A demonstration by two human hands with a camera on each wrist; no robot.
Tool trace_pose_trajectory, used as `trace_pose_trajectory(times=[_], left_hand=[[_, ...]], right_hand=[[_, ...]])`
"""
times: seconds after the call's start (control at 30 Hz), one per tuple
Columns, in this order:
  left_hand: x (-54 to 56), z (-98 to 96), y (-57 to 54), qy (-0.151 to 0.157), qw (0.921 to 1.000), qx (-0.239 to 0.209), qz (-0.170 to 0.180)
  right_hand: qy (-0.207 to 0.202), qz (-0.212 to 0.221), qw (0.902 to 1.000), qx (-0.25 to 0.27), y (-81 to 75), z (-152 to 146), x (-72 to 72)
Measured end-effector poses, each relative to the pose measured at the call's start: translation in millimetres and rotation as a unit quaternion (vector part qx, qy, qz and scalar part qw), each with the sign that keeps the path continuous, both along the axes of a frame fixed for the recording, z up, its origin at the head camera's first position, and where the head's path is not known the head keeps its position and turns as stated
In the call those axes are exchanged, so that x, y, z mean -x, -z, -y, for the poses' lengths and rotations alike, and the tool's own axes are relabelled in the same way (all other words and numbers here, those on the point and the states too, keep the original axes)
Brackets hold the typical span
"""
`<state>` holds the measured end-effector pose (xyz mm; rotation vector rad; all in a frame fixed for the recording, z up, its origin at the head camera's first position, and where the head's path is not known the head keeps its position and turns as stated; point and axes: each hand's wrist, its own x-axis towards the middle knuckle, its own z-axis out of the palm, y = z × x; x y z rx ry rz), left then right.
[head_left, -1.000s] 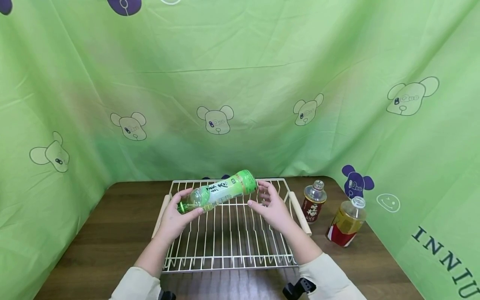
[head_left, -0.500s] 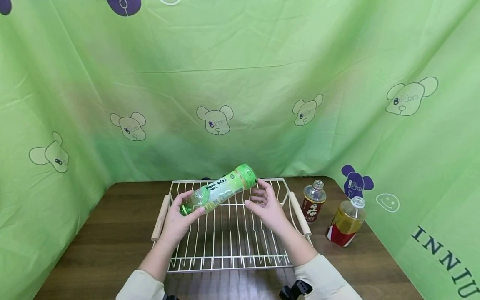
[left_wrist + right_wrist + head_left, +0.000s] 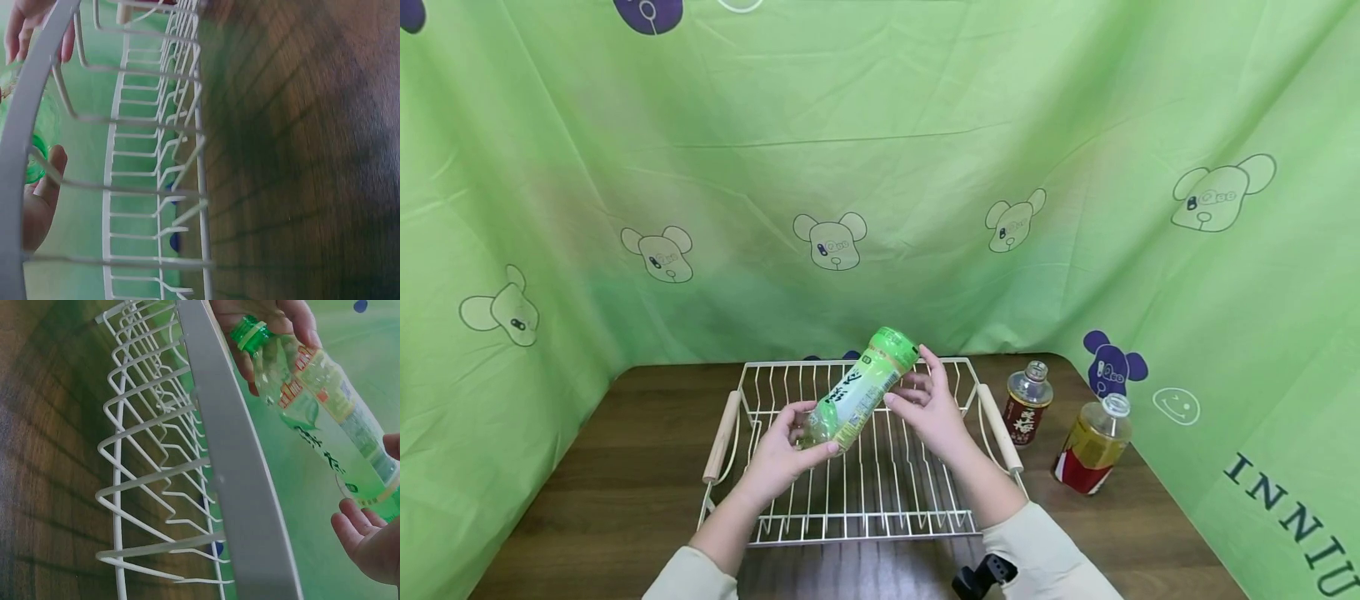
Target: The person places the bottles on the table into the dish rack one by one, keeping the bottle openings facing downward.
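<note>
A green-labelled plastic tea bottle [image 3: 857, 392] is held tilted above a white wire rack [image 3: 850, 533]. My left hand [image 3: 786, 454] grips its neck end, thumb in front and fingers behind. At the raised base end, my right hand [image 3: 934, 410] has its index fingertip at the bottom edge, the other fingers loosely bent and the thumb beside the label. In the right wrist view the uncapped green mouth [image 3: 251, 334] shows by the left hand. The left wrist view has only part of the bottle [image 3: 47, 125], seen past the rack's bars.
Two uncapped bottles stand right of the rack: one with a dark red label [image 3: 1025, 412] and one with a yellow and red label [image 3: 1086, 450]. The rack has wooden handles [image 3: 724, 437] at its sides. A green printed cloth [image 3: 880, 300] hangs behind the brown table [image 3: 595, 483].
The bottle has turned steeper, its neck end moving right and down and its base rising slightly. My left hand moved right with it; the right hand shifted slightly left and up toward the base.
</note>
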<state>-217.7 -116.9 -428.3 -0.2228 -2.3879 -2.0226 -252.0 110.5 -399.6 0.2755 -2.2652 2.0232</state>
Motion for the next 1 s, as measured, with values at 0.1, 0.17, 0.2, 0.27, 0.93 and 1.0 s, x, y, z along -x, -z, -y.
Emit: trace_pose_trajectory(times=[0.1, 0.17, 0.2, 0.27, 0.93, 1.0], left_hand=[[-3.5, -5.3, -1.1, 0.013, 0.9997, 0.019, -0.004], [-5.2, -8.8, -1.7, 0.017, 0.9996, 0.021, -0.004], [-5.9, -10.5, -1.7, 0.018, 0.9996, 0.02, -0.002], [-7.4, -13.3, -1.6, 0.02, 0.9997, 0.012, 0.002], [-10.6, -27.6, 3.4, 0.015, 0.9975, 0.063, -0.027], [-10.7, -29.0, 3.9, 0.014, 0.9974, 0.064, -0.029]], right_hand=[[0.003, 0.003, 1.0, -0.003, -0.7, 2.5, -0.4], [0.003, 0.005, 1.0, -0.007, -1.1, 4.0, -0.7], [0.004, 0.009, 0.9999, -0.008, -1.2, 4.7, -0.7], [0.006, 0.014, 0.9998, -0.009, -1.2, 5.6, -0.6], [0.012, 0.041, 0.9991, -0.002, -0.2, 11.9, -0.4], [0.015, 0.043, 0.999, 0.0, 0.0, 13.0, -0.1]])
